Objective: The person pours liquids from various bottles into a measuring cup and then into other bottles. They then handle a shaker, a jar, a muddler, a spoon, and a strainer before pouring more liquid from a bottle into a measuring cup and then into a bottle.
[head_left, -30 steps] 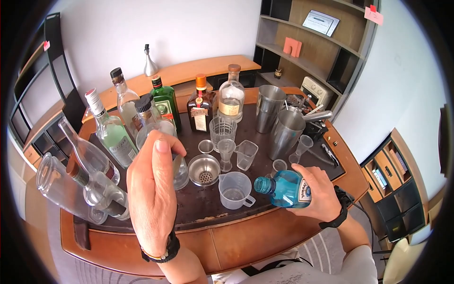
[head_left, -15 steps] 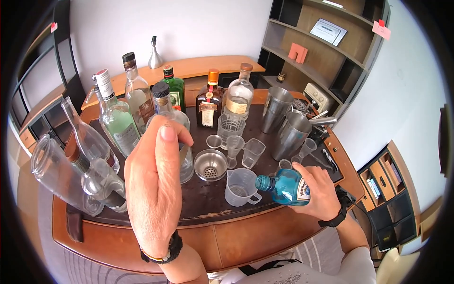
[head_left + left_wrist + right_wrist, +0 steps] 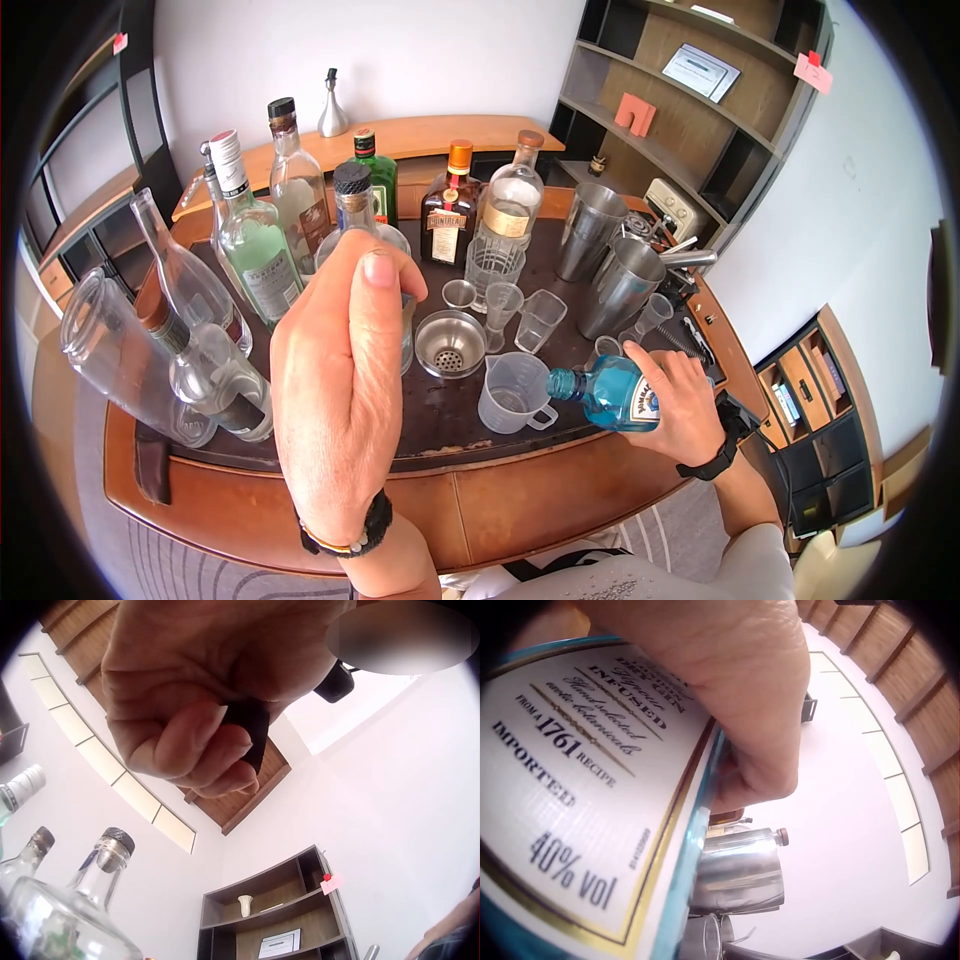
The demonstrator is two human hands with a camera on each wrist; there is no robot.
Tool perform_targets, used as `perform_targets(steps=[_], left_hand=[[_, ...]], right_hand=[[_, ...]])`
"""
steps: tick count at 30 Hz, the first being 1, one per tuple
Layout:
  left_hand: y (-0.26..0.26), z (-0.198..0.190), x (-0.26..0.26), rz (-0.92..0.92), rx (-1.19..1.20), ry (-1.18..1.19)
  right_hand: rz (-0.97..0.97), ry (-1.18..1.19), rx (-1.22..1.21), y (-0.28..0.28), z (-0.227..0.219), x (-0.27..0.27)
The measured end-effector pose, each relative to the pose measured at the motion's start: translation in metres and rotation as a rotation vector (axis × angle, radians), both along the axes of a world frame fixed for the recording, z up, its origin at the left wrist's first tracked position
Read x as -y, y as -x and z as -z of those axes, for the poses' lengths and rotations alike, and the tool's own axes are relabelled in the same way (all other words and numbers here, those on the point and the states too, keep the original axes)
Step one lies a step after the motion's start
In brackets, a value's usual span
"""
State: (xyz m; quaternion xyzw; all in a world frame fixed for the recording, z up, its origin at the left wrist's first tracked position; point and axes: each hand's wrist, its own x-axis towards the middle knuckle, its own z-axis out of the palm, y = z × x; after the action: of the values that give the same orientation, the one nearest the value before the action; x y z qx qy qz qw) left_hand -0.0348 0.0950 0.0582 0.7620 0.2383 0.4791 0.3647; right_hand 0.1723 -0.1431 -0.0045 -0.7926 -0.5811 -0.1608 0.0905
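My right hand grips a blue gin bottle, tilted almost level with its uncapped mouth pointing left. The mouth is right at the rim of a clear plastic measuring jug that stands on the desk. The bottle's white gin label fills much of the right wrist view. My left hand is raised before the bottles on the left, fingers curled. In the left wrist view those fingers hold a small black cap-like piece, mostly hidden in the palm.
Several bottles crowd the left, including a green-tinted one and a clear glass jar. Behind the jug are a metal strainer, small measuring cups and a cut glass. Two steel shaker tins stand back right. The desk's leather edge runs in front.
The gin bottle has tipped further and its mouth has come left to the jug's rim. My left hand keeps its curled shape. The head view has shifted slightly.
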Motion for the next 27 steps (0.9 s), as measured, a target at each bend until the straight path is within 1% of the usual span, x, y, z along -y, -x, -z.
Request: perform_targets(steps=[27], left_hand=[[0.0015, -0.0005, 0.0012, 0.007, -0.006, -0.006]], right_hand=[[-0.006, 0.006, 0.020, 0.0019, -0.0004, -0.0015]])
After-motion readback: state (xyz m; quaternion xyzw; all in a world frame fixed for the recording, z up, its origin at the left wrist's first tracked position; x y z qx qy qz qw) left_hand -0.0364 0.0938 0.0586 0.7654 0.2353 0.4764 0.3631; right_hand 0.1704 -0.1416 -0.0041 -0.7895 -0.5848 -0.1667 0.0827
